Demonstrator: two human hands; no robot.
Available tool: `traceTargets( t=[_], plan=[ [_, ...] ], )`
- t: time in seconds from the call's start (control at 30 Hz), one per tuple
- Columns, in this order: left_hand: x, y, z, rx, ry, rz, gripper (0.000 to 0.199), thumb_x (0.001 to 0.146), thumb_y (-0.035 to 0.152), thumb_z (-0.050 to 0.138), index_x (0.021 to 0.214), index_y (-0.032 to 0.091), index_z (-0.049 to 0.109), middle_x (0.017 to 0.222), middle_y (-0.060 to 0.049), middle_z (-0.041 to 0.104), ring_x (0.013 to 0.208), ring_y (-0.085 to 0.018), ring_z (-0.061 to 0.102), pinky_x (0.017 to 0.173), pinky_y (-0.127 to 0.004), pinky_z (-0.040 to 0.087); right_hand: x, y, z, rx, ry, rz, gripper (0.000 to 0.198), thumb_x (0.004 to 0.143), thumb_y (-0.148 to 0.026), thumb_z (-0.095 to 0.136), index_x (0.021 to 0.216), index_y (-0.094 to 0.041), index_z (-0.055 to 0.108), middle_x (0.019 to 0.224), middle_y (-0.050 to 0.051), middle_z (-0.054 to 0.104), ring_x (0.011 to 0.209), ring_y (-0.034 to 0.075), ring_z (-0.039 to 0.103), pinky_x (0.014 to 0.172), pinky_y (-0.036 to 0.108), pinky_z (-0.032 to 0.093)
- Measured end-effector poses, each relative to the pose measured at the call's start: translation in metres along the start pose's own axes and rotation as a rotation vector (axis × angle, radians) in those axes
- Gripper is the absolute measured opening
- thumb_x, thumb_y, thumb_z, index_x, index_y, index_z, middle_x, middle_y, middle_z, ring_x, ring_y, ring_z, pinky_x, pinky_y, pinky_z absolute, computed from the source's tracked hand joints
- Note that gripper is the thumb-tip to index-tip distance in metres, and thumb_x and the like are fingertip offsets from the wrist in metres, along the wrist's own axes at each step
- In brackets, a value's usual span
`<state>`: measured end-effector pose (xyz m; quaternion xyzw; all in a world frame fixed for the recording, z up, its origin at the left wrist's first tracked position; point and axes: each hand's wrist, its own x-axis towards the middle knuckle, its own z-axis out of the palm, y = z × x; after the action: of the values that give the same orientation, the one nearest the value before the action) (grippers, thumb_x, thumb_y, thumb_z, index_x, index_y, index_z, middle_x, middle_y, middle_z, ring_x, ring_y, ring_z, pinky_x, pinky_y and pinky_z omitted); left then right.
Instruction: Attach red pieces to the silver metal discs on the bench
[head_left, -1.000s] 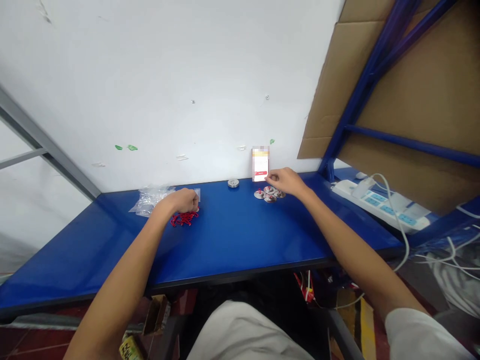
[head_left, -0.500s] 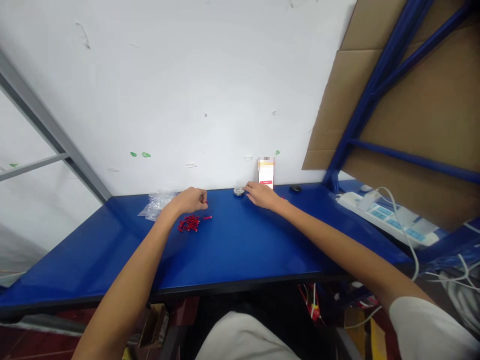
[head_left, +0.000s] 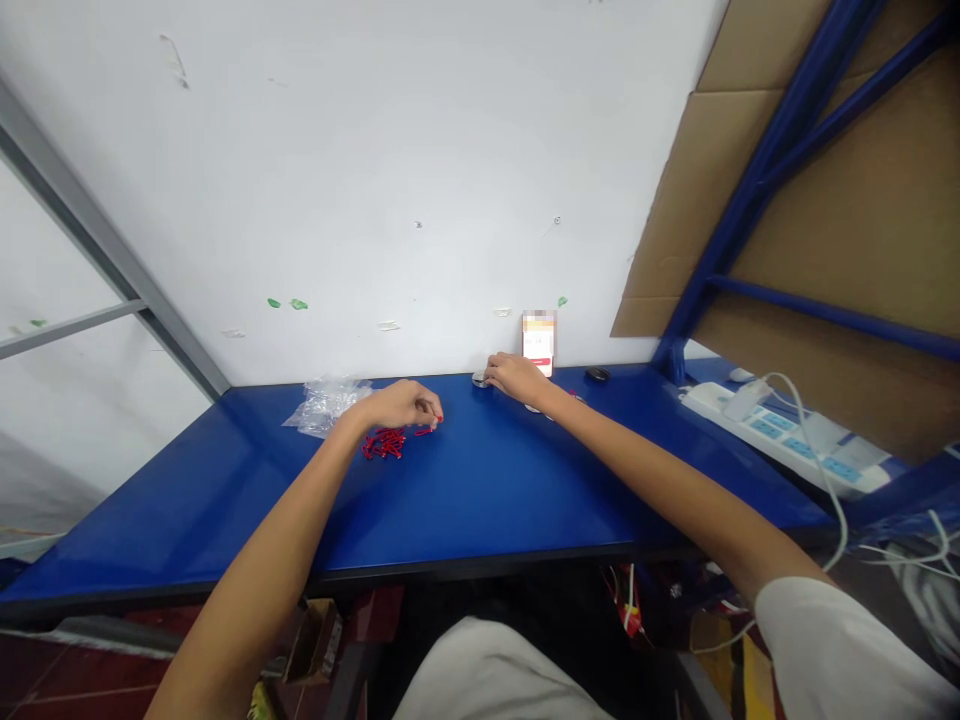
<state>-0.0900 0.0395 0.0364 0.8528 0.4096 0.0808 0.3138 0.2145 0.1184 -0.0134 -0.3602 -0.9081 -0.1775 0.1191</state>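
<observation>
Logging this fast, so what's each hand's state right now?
Left hand: closed, pinching a small red cord.
Right hand: at the silver metal disc; grip cannot be told.

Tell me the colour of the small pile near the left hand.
Red. The small pile near the left hand shows best in the head view.

Red cords (head_left: 384, 443), short and slender, are gathered in a loose, tangled pile on the blue tabletop (head_left: 465, 480). A single red cord (head_left: 424, 431) is laid flat just right of the pile. A red piece (head_left: 439, 419), shown only in part, is pinched at the fingertips of the left hand (head_left: 405, 404). A round, silvery metal stack (head_left: 478, 379) is set flat near the wall, its right side covered by the right hand (head_left: 514, 377); whether it is gripped cannot be determined.
</observation>
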Motion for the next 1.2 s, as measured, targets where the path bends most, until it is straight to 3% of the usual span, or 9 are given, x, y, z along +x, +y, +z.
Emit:
traceTargets(
  t=[0.27,0.33,0.43,0.57,0.7,0.77,0.87,0.97,1.2],
  plan=[
    [-0.006,-0.004,-0.006,0.085,-0.075,-0.154,0.018,0.074,0.025,0.066,0.085,0.021,0.080,0.079,-0.003,0.080,0.069,-0.020,0.071,0.063,-0.026,0.048,-0.032,-0.008,-0.038,0.121,0.211,0.146,0.028,0.110,-0.034,0.057,0.117,-0.023,0.082,0.102,0.010,0.079,0.097,0.024,0.072,0.072,0.030,0.047],
    [-0.009,-0.005,-0.010,0.045,-0.011,-0.118,0.018,0.077,0.026,0.066,0.089,0.022,0.079,0.082,-0.003,0.080,0.072,-0.020,0.071,0.065,-0.026,0.049,-0.043,-0.012,-0.045,0.224,0.233,0.250,0.027,0.109,-0.037,0.059,0.120,-0.025,0.081,0.095,0.006,0.082,0.090,0.024,0.076,0.073,0.030,0.051],
    [-0.007,-0.001,-0.011,-0.018,0.200,-0.027,0.020,0.084,0.033,0.068,0.097,0.022,0.079,0.088,-0.004,0.079,0.076,-0.019,0.071,0.069,-0.027,0.051,-0.054,-0.018,-0.046,0.461,0.269,0.335,0.023,0.106,-0.035,0.064,0.119,-0.026,0.081,0.093,0.004,0.085,0.088,0.024,0.080,0.077,0.031,0.059],
    [0.003,0.012,0.001,-0.109,0.456,0.084,0.024,0.088,0.041,0.072,0.098,0.021,0.079,0.094,-0.006,0.076,0.078,-0.018,0.068,0.069,-0.028,0.053,-0.057,-0.022,-0.032,0.841,0.291,0.289,0.019,0.100,-0.027,0.069,0.113,-0.026,0.082,0.107,0.002,0.085,0.098,0.021,0.082,0.091,0.033,0.066],
    [0.016,0.024,0.024,-0.336,0.500,0.111,0.025,0.087,0.040,0.075,0.099,0.018,0.073,0.085,-0.004,0.072,0.060,-0.013,0.059,0.057,-0.027,0.050,-0.055,-0.028,-0.023,1.053,0.249,0.267,0.024,0.092,-0.027,0.077,0.115,-0.025,0.082,0.112,0.003,0.084,0.103,0.023,0.082,0.102,0.038,0.065],
    [0.022,0.028,0.036,-0.402,0.507,0.142,0.023,0.086,0.036,0.076,0.098,0.018,0.071,0.080,-0.003,0.071,0.058,-0.012,0.060,0.060,-0.027,0.052,-0.054,-0.033,-0.024,1.122,0.220,0.264,0.028,0.089,-0.026,0.079,0.118,-0.023,0.082,0.114,0.004,0.084,0.105,0.023,0.082,0.105,0.039,0.064],
    [0.029,0.028,0.051,-0.406,0.529,0.180,0.018,0.084,0.029,0.074,0.097,0.017,0.069,0.074,-0.001,0.070,0.063,-0.014,0.065,0.068,-0.028,0.054,-0.053,-0.041,-0.026,1.179,0.208,0.251,0.031,0.088,-0.024,0.080,0.119,-0.021,0.082,0.113,0.005,0.084,0.106,0.024,0.082,0.106,0.040,0.064],
    [0.033,0.025,0.059,-0.354,0.580,0.160,0.015,0.081,0.024,0.073,0.094,0.018,0.068,0.081,-0.002,0.073,0.068,-0.014,0.067,0.069,-0.027,0.054,-0.054,-0.047,-0.029,1.196,0.226,0.225,0.030,0.090,-0.022,0.077,0.119,-0.023,0.082,0.110,0.004,0.085,0.104,0.023,0.082,0.105,0.040,0.065],
    [0.034,0.023,0.061,-0.250,0.629,0.107,0.025,0.087,0.041,0.077,0.091,0.018,0.072,0.087,-0.007,0.079,0.080,-0.020,0.074,0.072,-0.029,0.057,-0.057,-0.053,-0.031,1.099,0.238,0.158,0.031,0.094,-0.019,0.073,0.123,-0.027,0.081,0.117,0.000,0.083,0.109,0.021,0.081,0.105,0.037,0.064]
  ],
)
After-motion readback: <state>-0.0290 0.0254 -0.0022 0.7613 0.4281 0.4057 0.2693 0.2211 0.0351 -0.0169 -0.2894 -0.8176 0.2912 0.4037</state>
